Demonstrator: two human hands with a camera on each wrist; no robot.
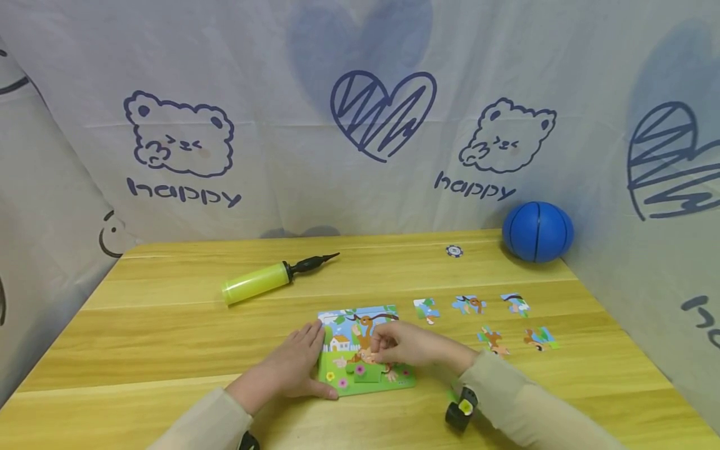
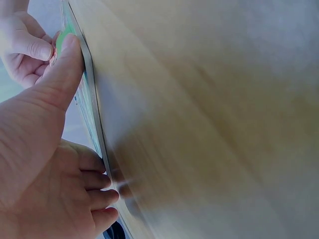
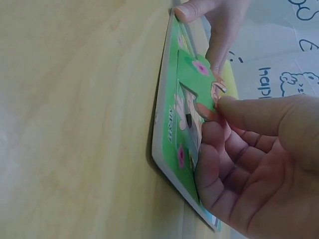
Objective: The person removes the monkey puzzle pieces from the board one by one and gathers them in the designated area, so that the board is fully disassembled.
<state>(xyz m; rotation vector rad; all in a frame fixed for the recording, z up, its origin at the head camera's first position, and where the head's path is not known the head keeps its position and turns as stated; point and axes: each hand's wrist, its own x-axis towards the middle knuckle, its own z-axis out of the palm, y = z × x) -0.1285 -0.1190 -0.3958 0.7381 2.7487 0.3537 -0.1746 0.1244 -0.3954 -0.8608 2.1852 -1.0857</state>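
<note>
A colourful puzzle board [image 1: 337,387] lies on the wooden table [image 1: 169,325] in front of me. My left hand [image 1: 306,365] rests flat against the board's left side, its thumb [image 2: 65,64] pressing the near edge of the board [image 2: 94,119]. My right hand [image 1: 388,349] pinches a green puzzle piece [image 3: 192,74] with a pink flower, thumb and fingertips on its tab. The piece stands tilted up over the board [image 3: 167,129], near its lower middle. In the right wrist view, the left hand [image 3: 214,20] shows at the board's far end.
Several loose puzzle pieces [image 1: 469,304] lie to the right of the board. A yellow-green hand pump [image 1: 264,281] lies at the back left, a blue ball [image 1: 537,231] at the back right corner, and a small round chip [image 1: 454,250] near it. Printed cloth walls surround the table.
</note>
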